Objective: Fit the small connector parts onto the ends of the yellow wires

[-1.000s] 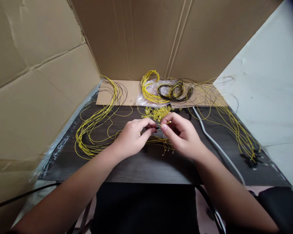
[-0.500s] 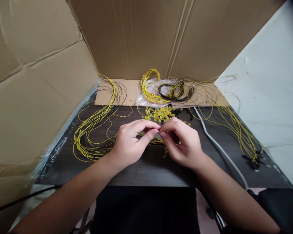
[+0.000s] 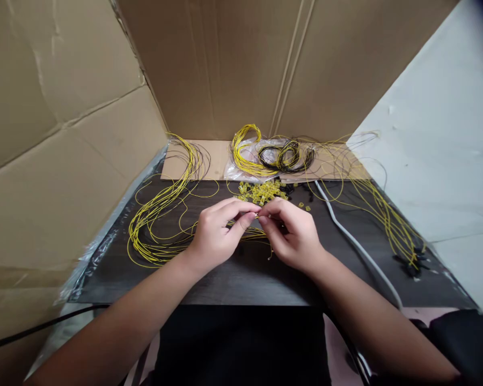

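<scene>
Cardboard wall [image 3: 84, 161] is looking matt. Tabletop [image 3: 233, 284] is showing wood-like grain. Plastic bag [image 3: 246, 152] is shining. Yellow plastic pieces [image 3: 266, 189] are looking translucent. Wires [image 3: 236, 152] are looking smooth.

Dim, soft light. White wall [image 3: 438, 134] right of tabletop [image 3: 221, 287] brightest; cardboard panel [image 3: 225, 64] behind tabletop duller. Faint sheen on tabletop's front. 1 corner blackened, high right of tabletop. Wide-angle stretch toward outer edges.

Far cardboard [image 3: 209, 69]: no lettering could be read.
Left cardboard [image 3: 64, 209]: no label or number was legible.
Right white panel [image 3: 426, 161]: no sign or brand was readable.
</scene>
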The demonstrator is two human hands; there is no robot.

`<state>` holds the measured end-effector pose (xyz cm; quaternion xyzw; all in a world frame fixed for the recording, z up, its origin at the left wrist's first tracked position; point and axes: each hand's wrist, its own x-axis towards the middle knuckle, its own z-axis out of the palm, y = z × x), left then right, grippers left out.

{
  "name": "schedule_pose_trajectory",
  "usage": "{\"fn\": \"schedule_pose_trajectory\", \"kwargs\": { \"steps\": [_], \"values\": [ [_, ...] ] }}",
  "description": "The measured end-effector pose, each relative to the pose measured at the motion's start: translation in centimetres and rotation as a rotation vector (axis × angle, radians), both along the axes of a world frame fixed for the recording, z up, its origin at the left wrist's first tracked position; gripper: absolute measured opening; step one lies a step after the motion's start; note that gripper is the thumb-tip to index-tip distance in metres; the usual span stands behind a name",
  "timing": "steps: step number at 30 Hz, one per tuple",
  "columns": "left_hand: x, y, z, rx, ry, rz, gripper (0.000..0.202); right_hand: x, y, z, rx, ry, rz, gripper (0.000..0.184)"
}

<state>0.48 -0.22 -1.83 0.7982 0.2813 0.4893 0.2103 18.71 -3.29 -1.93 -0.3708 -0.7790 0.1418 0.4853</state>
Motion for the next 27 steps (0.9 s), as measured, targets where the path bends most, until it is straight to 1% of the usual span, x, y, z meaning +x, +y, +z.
{"fn": "schedule_pose_trajectory", "kwargs": {
  "steps": [6, 10, 11, 14, 15, 18, 21, 27],
  "values": [
    [0.2, 0.3, -0.1, -0.011, -0.023, -0.027, 0.017, 0.1, 0.2, 0.0, -0.017, 0.024, -0.033, 0.005],
    [0.3, 0.1, -0.4, -0.026, -0.017, -0.005, 0.018, 0.0, 0.2, -0.1, -0.060, 0.076, -0.026, 0.000],
    [0.3, 0.1, -0.6, -0.025, -0.016, 0.007, 0.021, -0.1, 0.2, -0.1, -0.077, 0.086, -0.028, 0.002],
    [0.3, 0.1, -1.2, -0.039, -0.043, 0.070, 0.043, -0.2, 0.3, -0.2, -0.107, 0.119, -0.043, 0.005],
    [0.2, 0.1, -1.4, -0.023, -0.048, 0.090, 0.043, -0.2, 0.4, -0.3, -0.108, 0.125, -0.044, 0.005],
    [0.1, 0.1, -1.5, 0.042, -0.028, 0.114, 0.033, -0.2, 0.4, -0.4, -0.094, 0.114, -0.032, 0.005],
    [0.0, 0.1, -1.0, 0.096, 0.004, 0.098, 0.021, -0.2, 0.4, -0.4, -0.069, 0.089, -0.027, 0.005],
    [0.0, -0.3, 0.0, 0.067, -0.024, 0.070, 0.005, -0.3, 0.1, -0.2, -0.038, 0.060, -0.012, 0.004]
  ]
}}
